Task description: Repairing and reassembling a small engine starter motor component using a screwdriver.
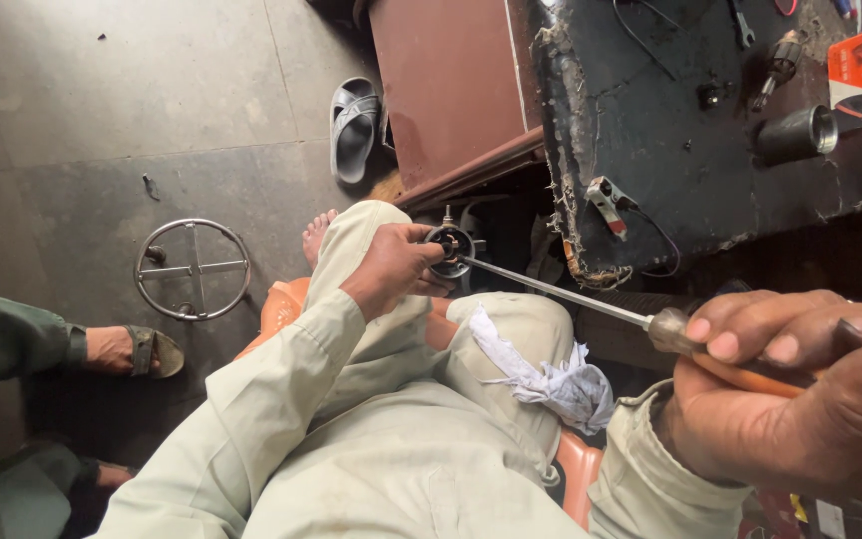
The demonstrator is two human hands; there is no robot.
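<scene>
Far left, another person's sandalled foot (142, 351) is resting on the floor (102, 120), near a round metal ring with crossbars (193, 269). Moving right, my left hand (391, 268) is closing around a small round metal part (450, 250), steadying it just above my knee (a white rag (551, 377) is lying on my thigh). The screwdriver (561, 293) is running from that part down and to the right, its tip meeting the part's centre, its long axis slanting toward my right hand (800, 384), which is gripping the orange handle tight, close to the camera. So the part is lying up and left of my right hand, and my left hand is the nearer one. Beyond, the black worn desk (670, 150) is carrying scattered tools.
</scene>
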